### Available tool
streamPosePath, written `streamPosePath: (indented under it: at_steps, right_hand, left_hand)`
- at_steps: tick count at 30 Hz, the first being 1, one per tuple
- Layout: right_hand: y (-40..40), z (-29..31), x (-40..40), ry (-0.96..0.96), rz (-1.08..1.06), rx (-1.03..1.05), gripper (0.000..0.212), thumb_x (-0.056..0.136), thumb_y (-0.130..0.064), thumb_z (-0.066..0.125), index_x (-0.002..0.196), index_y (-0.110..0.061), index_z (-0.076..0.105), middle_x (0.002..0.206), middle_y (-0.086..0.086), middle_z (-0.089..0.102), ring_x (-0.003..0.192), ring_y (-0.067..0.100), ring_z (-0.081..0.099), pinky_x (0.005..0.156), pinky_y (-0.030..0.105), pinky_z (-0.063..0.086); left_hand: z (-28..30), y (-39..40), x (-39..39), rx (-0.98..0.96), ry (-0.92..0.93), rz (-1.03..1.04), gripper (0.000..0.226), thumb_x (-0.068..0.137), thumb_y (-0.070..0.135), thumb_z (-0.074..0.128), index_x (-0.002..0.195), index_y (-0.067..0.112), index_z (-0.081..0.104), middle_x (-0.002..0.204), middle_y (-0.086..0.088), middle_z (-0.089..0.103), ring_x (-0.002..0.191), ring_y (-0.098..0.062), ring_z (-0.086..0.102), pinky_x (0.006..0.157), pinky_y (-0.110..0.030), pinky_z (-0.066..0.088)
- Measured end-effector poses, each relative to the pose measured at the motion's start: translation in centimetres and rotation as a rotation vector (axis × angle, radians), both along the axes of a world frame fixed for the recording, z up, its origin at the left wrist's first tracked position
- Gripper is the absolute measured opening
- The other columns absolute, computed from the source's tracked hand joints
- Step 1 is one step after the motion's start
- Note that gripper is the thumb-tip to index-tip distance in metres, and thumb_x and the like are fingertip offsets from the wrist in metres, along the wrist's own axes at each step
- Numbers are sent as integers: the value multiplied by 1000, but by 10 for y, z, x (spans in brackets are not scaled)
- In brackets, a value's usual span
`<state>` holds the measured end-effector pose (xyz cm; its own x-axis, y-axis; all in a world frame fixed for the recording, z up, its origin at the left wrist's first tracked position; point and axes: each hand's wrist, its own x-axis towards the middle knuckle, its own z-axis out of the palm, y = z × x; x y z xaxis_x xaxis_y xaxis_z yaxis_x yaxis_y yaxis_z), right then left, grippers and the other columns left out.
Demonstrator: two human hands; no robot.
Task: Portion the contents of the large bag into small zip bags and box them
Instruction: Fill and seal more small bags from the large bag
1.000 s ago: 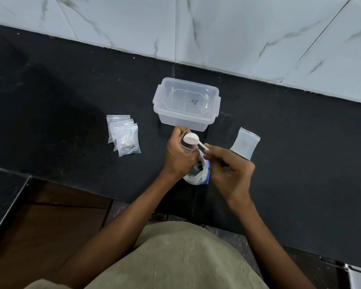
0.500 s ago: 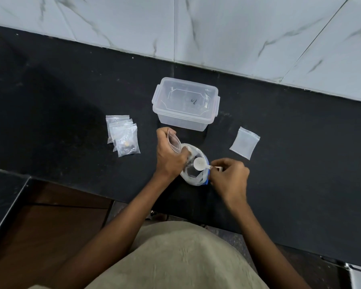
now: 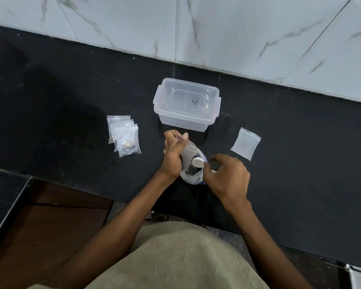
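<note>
From the head view, the left hand [image 3: 173, 155] is pinched on a small zip bag [image 3: 187, 152], holding it just above the open mouth of the large bag [image 3: 193, 174], which sits on the black counter [image 3: 71, 97] near its front edge. A second ago the white spoon [image 3: 198, 163] was raised at the zip bag's mouth; now its bowl lies down in the large bag, and the right hand [image 3: 227, 176] has loosened, its fingers spread over the handle rather than clamped on it. Whether they still touch the handle cannot be told. That suggests one scoop has just gone in and the spoon has been parked, so the zip bag is probably ready for sealing, though its fill is too unclear to judge. Three filled zip bags [image 3: 124, 135] lie overlapping to the left, well apart from the hands. One flat, empty-looking bag [image 3: 246, 143] waits to the right. The clear box [image 3: 187, 104] stands just beyond the hands with its lid on, so nothing seems boxed yet.
</note>
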<state>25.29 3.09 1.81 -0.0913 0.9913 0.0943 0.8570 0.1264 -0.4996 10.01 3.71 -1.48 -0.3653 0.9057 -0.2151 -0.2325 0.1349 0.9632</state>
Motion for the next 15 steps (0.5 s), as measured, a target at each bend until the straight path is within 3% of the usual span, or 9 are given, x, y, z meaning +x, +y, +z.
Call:
streamPosePath:
  at_steps: [2,5,7,10,12,15]
  right_hand:
    - [1,4,-1,140,34,72,28,81,-37,72,105,-23,77,98,-7,76,85,16,68,74,32,55]
    - [5,8,-6,297,181,74,40,82,-38,73,118,-20,72,109,-9,74,95,8,63,84,22,50]
    - [9,9,-12,331,238,64,33,85,-31,75,116,-21,71,108,-11,72,96,6,60,83,22,50]
    - [15,9,-18,397,222,86,11,90,-16,73,99,-21,73,93,-13,71,85,6,62,74,30,53]
    - [18,8,-17,468,184,83,14,88,-9,74,96,-20,74,89,-11,71,82,8,65,73,31,56]
    - [22,5,-14,508,150,54,21,86,-6,76,102,-19,75,92,-6,73,81,6,68,74,26,57]
  left_hand:
    - [5,0,2,0,-18,5,44,80,58,58,89,21,37,94,-5,37,90,-20,41,87,-45,36]
    - [11,0,7,-26,-26,-5,47,80,68,60,86,26,39,93,-1,39,93,-21,42,95,-58,38]
    - [11,0,8,-45,-37,-54,49,79,76,61,83,31,41,93,-6,40,92,-25,43,95,-60,40]
    - [18,-1,7,-28,-68,-121,43,89,57,59,87,20,37,87,-9,40,80,-17,45,80,-35,44]
    - [20,-3,5,14,-117,-119,25,89,34,52,86,16,35,86,1,39,78,-8,44,79,-26,42]
    - [20,-5,-1,41,-134,-157,18,81,20,51,91,14,37,87,1,42,77,-5,48,74,-19,45]
